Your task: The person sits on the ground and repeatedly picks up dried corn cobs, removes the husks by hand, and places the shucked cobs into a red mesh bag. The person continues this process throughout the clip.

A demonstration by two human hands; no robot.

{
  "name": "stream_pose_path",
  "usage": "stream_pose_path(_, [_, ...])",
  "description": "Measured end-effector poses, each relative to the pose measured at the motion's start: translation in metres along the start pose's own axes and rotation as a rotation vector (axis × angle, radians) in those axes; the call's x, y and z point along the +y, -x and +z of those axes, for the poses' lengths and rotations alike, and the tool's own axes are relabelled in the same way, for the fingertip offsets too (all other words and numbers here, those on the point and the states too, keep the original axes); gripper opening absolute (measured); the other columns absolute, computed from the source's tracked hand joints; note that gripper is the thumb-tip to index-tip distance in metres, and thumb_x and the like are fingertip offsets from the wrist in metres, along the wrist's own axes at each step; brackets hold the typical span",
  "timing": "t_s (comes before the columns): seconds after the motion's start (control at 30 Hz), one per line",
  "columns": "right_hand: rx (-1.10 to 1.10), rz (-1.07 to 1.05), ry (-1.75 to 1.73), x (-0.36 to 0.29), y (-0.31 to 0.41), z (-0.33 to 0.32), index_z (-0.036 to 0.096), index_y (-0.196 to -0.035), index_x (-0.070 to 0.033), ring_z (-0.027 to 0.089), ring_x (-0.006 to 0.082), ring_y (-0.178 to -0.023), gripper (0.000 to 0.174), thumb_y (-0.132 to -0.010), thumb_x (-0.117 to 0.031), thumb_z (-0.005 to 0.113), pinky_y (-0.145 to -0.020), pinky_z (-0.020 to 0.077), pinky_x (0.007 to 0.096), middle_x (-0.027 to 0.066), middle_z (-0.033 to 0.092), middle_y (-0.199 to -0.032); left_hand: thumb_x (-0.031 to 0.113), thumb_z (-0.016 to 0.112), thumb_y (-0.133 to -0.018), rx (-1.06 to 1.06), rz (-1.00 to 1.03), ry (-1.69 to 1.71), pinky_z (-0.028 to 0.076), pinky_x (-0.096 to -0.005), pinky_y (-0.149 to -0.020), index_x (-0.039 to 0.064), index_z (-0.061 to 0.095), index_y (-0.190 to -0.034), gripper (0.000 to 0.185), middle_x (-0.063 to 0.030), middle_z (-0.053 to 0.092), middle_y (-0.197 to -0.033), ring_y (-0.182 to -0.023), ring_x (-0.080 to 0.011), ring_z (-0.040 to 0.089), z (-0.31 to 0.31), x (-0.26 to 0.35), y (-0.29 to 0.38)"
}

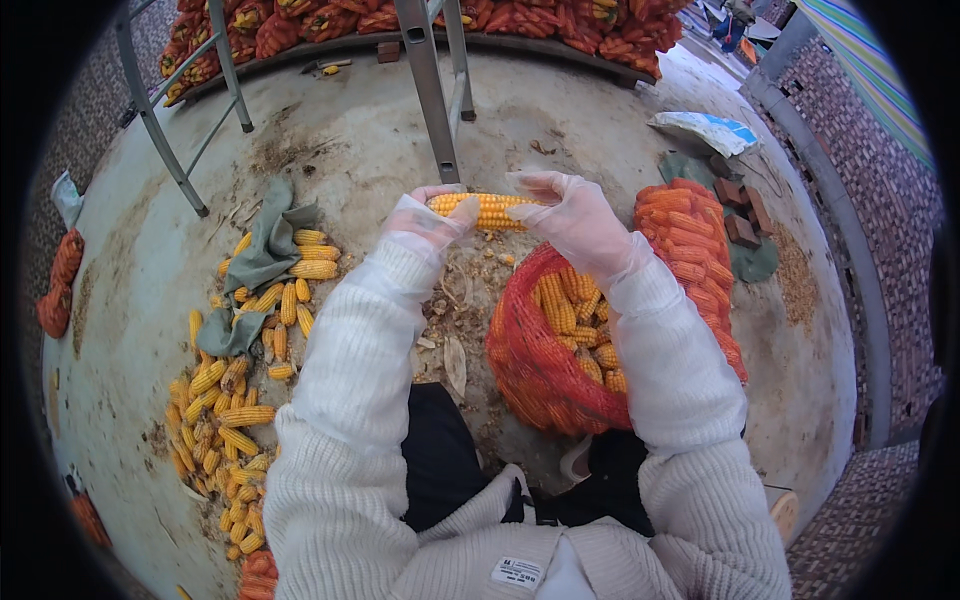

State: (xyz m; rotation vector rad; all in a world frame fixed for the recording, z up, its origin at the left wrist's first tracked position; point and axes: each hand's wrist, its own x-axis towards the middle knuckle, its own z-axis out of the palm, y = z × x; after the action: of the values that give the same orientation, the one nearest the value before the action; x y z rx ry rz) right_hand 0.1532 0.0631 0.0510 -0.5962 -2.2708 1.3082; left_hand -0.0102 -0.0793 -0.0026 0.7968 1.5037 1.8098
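Note:
Both my hands wear thin clear plastic gloves. An ear of yellow corn (pixel 491 210) lies level between them, in front of me. My left hand (pixel 435 217) grips its left end, the thumb across the kernels. At its right end are the fingers of my right hand (pixel 574 214), bent around the tip. Below my right hand stands an open red mesh sack (pixel 517 352), with many ears of corn (pixel 559 304) inside; my right forearm hides part of it. Loose ears of corn (pixel 232 420) lie heaped on the ground at the left.
A full red mesh sack (pixel 690 247) lies to the right, near several bricks (pixel 742 217). Grey-green cloth (pixel 270 240) covers some corn. A metal ladder (pixel 431 82) stands ahead, before stacked sacks of corn (pixel 337 22). Dry husks (pixel 454 364) litter the concrete. A distant person (pixel 735 22) is at upper right.

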Motion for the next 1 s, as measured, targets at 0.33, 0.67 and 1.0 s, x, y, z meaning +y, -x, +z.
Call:
stream_pose_path(0.33, [-0.032,0.141,-0.039,-0.022,0.004,0.009,0.065,-0.123,0.005,0.06,0.0085,-0.067,0.044,-0.087,-0.015,0.078,-0.06,0.05,0.0251,0.0059,0.07,-0.086,0.026,0.068,-0.097,0.263,-0.167,0.238,0.059,-0.0307,-0.059,0.003,0.062,-0.116,0.03,-0.0136,0.071,-0.096,-0.072,-0.0215,0.071,-0.005,-0.014,-0.028])
stream_pose_path(0.67, [0.017,0.207,-0.256,-0.003,0.007,0.027,0.064,-0.12,0.006,0.056,0.0065,-0.068,0.038,-0.09,-0.017,0.075,-0.059,0.0465,0.0235,0.003,0.067,-0.086,0.044,0.063,-0.098,0.206,-0.131,0.126,0.055,-0.0323,-0.059,-0.003,0.066,-0.102,0.047,-0.0114,0.071,-0.085,-0.069,-0.0225,0.07,0.005,-0.034,-0.028])
stream_pose_path(1.0, [-0.049,0.298,-0.51,0.0,0.003,0.009,0.062,-0.123,0.002,0.056,0.0078,-0.074,0.038,-0.102,-0.029,0.06,-0.063,0.0446,0.0232,0.0019,0.063,-0.092,0.045,0.069,-0.094,0.335,0.074,-0.51,0.051,-0.0317,-0.071,0.0,0.066,-0.105,0.046,-0.007,0.07,-0.084,-0.074,-0.0148,0.063,-0.025,-0.073,-0.059])
